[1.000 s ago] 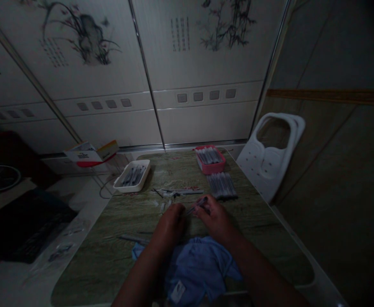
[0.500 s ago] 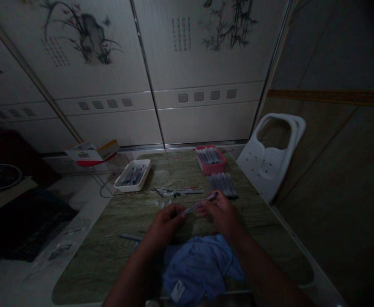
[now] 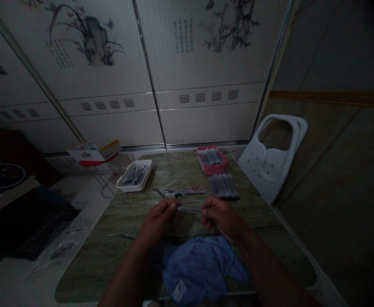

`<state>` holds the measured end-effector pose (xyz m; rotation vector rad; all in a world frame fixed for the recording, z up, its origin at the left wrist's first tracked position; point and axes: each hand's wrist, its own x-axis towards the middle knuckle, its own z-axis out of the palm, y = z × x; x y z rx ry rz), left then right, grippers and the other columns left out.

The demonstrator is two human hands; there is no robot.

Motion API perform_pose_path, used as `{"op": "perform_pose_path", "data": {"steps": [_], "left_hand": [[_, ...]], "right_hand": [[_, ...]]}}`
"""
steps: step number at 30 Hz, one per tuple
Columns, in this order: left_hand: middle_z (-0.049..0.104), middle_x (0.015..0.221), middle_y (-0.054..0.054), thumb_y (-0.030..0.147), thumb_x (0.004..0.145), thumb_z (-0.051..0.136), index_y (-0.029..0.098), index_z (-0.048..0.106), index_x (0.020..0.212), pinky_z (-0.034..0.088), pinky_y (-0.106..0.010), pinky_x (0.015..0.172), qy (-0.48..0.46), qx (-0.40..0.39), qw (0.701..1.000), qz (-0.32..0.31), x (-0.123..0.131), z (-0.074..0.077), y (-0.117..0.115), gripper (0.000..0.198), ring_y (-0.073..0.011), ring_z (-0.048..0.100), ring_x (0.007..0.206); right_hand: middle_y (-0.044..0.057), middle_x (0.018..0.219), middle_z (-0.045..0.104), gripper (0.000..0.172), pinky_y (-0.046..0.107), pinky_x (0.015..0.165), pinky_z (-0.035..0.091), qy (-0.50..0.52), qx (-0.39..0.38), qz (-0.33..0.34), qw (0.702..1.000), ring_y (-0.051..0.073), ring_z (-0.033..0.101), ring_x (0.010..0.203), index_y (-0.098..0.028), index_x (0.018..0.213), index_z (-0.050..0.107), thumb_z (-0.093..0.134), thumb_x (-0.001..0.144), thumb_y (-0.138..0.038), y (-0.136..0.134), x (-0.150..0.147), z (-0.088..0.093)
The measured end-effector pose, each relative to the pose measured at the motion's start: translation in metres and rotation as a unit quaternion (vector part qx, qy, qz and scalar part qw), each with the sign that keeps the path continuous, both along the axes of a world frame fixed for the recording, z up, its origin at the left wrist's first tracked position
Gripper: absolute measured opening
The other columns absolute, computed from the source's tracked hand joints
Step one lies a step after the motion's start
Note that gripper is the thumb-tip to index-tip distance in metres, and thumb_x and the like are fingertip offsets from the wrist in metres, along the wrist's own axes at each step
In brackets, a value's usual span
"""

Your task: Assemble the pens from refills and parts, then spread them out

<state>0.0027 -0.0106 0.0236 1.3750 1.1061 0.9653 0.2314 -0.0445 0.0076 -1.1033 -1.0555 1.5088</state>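
Note:
A slim, clear-barrelled pen is stretched between my two hands above the table, lying almost level. My left hand pinches its left end between thumb and fingertips. At the other end, the closed fingers of my right hand grip it and cover that part. Just beyond my hands, small loose pen parts and thin rods are scattered on the wood-patterned table. A row of similar pens lies side by side beyond my right hand.
A pink box full of pens stands at the far right, and a white tray of dark pen pieces at the far left. Blue cloth lies bunched near the front edge. A white folded chair leans right of the table.
The pen has gone from slanting to nearly level. My right hand has turned and closed over its dark end, while my left hand has shifted slightly left.

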Motion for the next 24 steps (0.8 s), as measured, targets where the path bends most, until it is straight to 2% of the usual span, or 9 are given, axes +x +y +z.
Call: {"op": "perform_pose_path", "data": {"steps": [6, 11, 16, 24], "left_hand": [[0.058, 0.069, 0.001, 0.056, 0.093, 0.057, 0.017, 0.069, 0.109, 0.038, -0.024, 0.056, 0.016, 0.024, 0.999, 0.026, 0.008, 0.003, -0.005, 0.044, -0.0121, 0.050, 0.059], [0.059, 0.069, 0.001, 0.056, 0.092, 0.058, 0.018, 0.069, 0.108, 0.040, -0.023, 0.057, 0.000, 0.024, 0.999, 0.029, 0.013, -0.001, -0.007, 0.043, -0.0118, 0.052, 0.059], [0.061, 0.070, 0.001, 0.057, 0.088, 0.063, 0.018, 0.069, 0.106, 0.039, -0.022, 0.054, -0.032, -0.024, 0.999, 0.010, 0.013, -0.002, -0.009, 0.043, -0.0110, 0.052, 0.056], [0.061, 0.068, 0.001, 0.057, 0.087, 0.064, 0.018, 0.069, 0.103, 0.038, -0.022, 0.053, -0.053, -0.035, 0.998, 0.004, 0.014, 0.000, -0.011, 0.043, -0.0109, 0.052, 0.055]], "right_hand": [[-0.010, 0.053, 0.049, 0.022, 0.020, 0.043, 0.028, -0.047, 0.029, 0.019, 0.998, 0.008, 0.040, 0.044, -0.021, 0.090, 0.062, 0.069, 0.079, -0.038, -0.003, -0.015, 0.005], [-0.005, 0.065, 0.055, 0.019, 0.022, 0.053, 0.033, -0.076, 0.082, -0.016, 0.994, 0.010, 0.045, 0.057, -0.019, 0.082, 0.063, 0.071, 0.077, -0.035, -0.006, -0.017, 0.010], [-0.007, 0.059, 0.048, 0.018, 0.022, 0.049, 0.029, -0.102, 0.069, 0.006, 0.992, 0.009, 0.040, 0.052, -0.020, 0.082, 0.061, 0.070, 0.078, -0.036, -0.010, -0.012, 0.013], [-0.007, 0.059, 0.047, 0.014, 0.023, 0.048, 0.028, -0.120, 0.094, -0.003, 0.988, 0.010, 0.038, 0.051, -0.021, 0.082, 0.060, 0.066, 0.080, -0.034, -0.012, -0.013, 0.011]]}}
